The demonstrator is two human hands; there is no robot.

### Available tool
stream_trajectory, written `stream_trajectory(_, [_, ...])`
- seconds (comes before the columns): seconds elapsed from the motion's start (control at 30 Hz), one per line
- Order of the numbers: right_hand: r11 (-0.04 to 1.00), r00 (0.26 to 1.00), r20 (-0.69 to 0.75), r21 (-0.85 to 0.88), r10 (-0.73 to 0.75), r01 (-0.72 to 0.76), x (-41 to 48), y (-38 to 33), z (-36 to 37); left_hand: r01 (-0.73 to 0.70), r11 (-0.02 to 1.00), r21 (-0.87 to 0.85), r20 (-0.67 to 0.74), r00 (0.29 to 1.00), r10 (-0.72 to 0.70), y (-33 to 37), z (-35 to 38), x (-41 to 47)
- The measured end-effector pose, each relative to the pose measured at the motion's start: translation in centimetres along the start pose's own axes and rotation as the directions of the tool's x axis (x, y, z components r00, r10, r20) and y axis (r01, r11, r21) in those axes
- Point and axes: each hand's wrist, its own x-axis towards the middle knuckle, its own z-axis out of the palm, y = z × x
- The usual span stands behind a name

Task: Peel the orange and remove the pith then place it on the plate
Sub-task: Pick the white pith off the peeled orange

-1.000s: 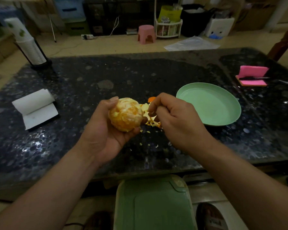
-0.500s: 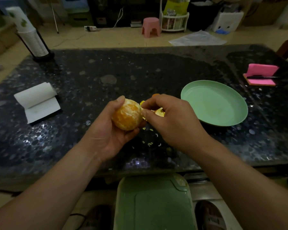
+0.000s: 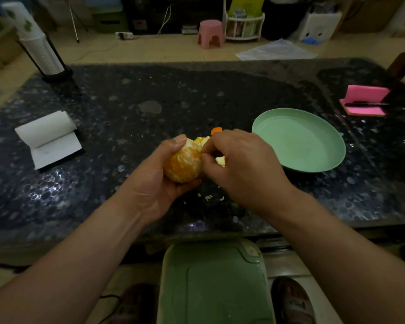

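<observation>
Item under inspection: the round peeled orange [image 3: 182,163], flesh exposed with pale pith streaks across it, is held above the table just left of frame centre. It is not on the plate.

Left hand [image 3: 154,183]: clasps the peeled orange from the left. The thumb lies over its top and the fingers curl beneath it.

Right hand [image 3: 243,167]: fingers bent tightly inward, with thumb and forefinger tips pinched against the right side of the peeled orange. Whether a strand of pith sits between the tips cannot be told.

Loose orange peel [image 3: 216,130] shows behind and below the right hand's knuckles. Small pale crumbs of pith [image 3: 208,197] lie on the surface under the hands.

The shallow round pale green plate [image 3: 299,141] sits right of centre, near the right hand but apart from it, and holds nothing.

The dark speckled stone table [image 3: 150,101] spans the frame. Its near edge runs below the wrists, and open surface lies between the hands and the far edge.

Periphery:
- White paper roll [image 3: 48,136], partly unrolled, at left.
- Pink sponge pad [image 3: 365,101] at right, with a dark pen lying across it.
- Stack of white paper cups [image 3: 38,43] in a black stand at upper left.
- Green plastic lid [image 3: 215,284] at the bottom of the frame, below the table edge.
</observation>
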Motion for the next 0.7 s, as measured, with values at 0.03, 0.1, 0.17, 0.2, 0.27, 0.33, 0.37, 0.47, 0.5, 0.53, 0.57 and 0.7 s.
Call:
stream_trajectory(0.03, [1.000, 1.000, -0.004, 0.011, 0.003, -0.003, 0.01, 0.03, -0.05, 0.003, 1.000, -0.007, 0.003, 1.000, -0.003, 0.00, -0.03, -0.01])
stream_trajectory(0.1, [0.997, 0.999, 0.028, 0.066, 0.035, -0.037, 0.10, 0.08, -0.22, 0.010, 1.000, -0.026, 0.026, 1.000, -0.009, 0.10, -0.06, -0.08])
stream_trajectory(0.17, [0.978, 0.991, 0.085, 0.174, 0.100, -0.113, 0.16, 0.20, -0.38, 0.018, 0.998, -0.060, 0.051, 0.999, -0.015, 0.30, -0.08, -0.23])
stream_trajectory(0.2, [0.960, 0.985, 0.108, 0.232, 0.133, -0.155, 0.20, 0.28, -0.50, 0.022, 0.997, -0.078, 0.060, 0.998, -0.017, 0.39, -0.10, -0.26])
stream_trajectory(0.27, [0.920, 0.973, 0.144, 0.326, 0.180, -0.219, 0.27, 0.41, -0.68, 0.029, 0.995, -0.098, 0.070, 0.997, -0.022, 0.54, -0.20, -0.29])
stream_trajectory(0.33, [0.890, 0.965, 0.173, 0.381, 0.196, -0.249, 0.27, 0.53, -0.86, 0.035, 0.994, -0.102, 0.072, 0.997, -0.027, 0.66, -0.28, -0.23])
stream_trajectory(0.37, [0.883, 0.963, 0.184, 0.396, 0.195, -0.254, 0.24, 0.58, -0.94, 0.035, 0.994, -0.100, 0.069, 0.997, -0.028, 0.70, -0.33, -0.15])
stream_trajectory(0.47, [0.889, 0.964, 0.203, 0.390, 0.173, -0.242, 0.13, 0.51, -1.03, 0.024, 0.996, -0.083, 0.045, 0.999, -0.021, 0.79, -0.55, 0.01])
stream_trajectory(0.5, [0.899, 0.966, 0.199, 0.375, 0.162, -0.228, 0.12, 0.50, -0.98, 0.021, 0.997, -0.076, 0.039, 0.999, -0.018, 0.80, -0.58, 0.02])
stream_trajectory(0.53, [0.910, 0.970, 0.189, 0.357, 0.152, -0.212, 0.10, 0.52, -0.94, 0.015, 0.998, -0.065, 0.036, 0.999, -0.013, 0.79, -0.58, 0.01])
stream_trajectory(0.57, [0.921, 0.974, 0.178, 0.337, 0.143, -0.197, 0.09, 0.57, -0.87, 0.008, 0.999, -0.048, 0.035, 0.999, -0.007, 0.78, -0.54, -0.03])
stream_trajectory(0.7, [0.967, 0.981, 0.163, 0.213, 0.105, -0.139, 0.02, 0.74, -0.86, -0.043, 0.998, 0.050, 0.009, 0.999, 0.043, 0.55, -0.32, -0.22])
